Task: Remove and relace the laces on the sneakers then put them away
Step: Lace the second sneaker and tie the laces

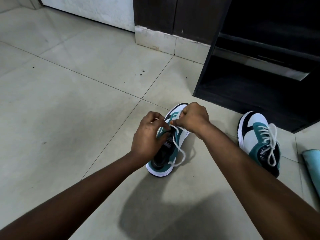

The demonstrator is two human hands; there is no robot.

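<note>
The left hand has its grip closed: fingers curled in over the left edge of the teal, white and black sneaker, and pinching the white cotton shoelace near the tongue. The right hand is also closed, fisted around the upper lacing with the thumb and forefinger pinching the lace just above the eyelets. The two hands sit close together over the middle of the shoe, nearly touching. A loose run of the lace falls from between them, curves down along the right side of the shoe and ends near its heel.

That sneaker stands upright on the pale tiled floor, toe pointing away from the person, heel toward them. Its toe is mostly hidden behind the right hand.

To the right, well apart, the second matching sneaker stands on the floor with its own white lace threaded and tied in a loose bow. It lies just in front of the dark wooden shoe rack, whose lower shelves are open toward the person. At the far right edge a pale blue cylindrical object lies on the floor; what it is cannot be told.

Left of the hands the floor runs wide and bare to the white wall at the back; a dark wooden door frame stands behind the shoes.
</note>
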